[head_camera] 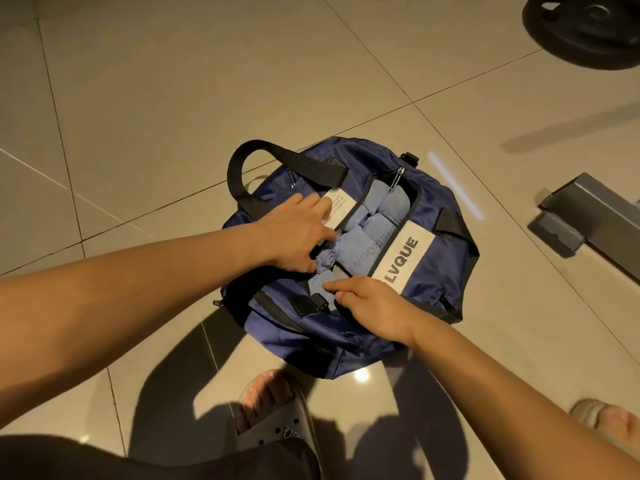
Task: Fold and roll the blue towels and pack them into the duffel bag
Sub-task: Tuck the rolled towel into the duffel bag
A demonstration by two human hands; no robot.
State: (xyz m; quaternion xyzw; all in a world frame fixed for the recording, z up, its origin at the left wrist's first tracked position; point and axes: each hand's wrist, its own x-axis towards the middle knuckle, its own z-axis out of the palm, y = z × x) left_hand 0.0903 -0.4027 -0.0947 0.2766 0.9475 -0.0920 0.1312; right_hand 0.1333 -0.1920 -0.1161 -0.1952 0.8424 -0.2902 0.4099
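Floor: glossy beige tile, bearing all items listed.

Duffel bag: navy fabric, lying on the floor under both grips, top zip parted. White panel lettered "LVQUE" lies just right of the opening, beyond the right grip. Black handle arches beyond the left grip. Zip pull sits at the far end of the opening.

Blue towels: several rolls, packed in a row inside the bag's opening, between the two grips and beyond them.

Left grip: released, fingers spread flat on the bag's left flap over a white label, lower fingers touching the end of a roll.

Right grip: forefinger straight, its tip on the nearest roll. Other fingers are curled at the bag's rim; whether they hold it cannot be told.

Weight plate: black, far beyond the right grip.

Metal frame: grey, well right of the right grip.

Sandalled foot: nearer than both grips.
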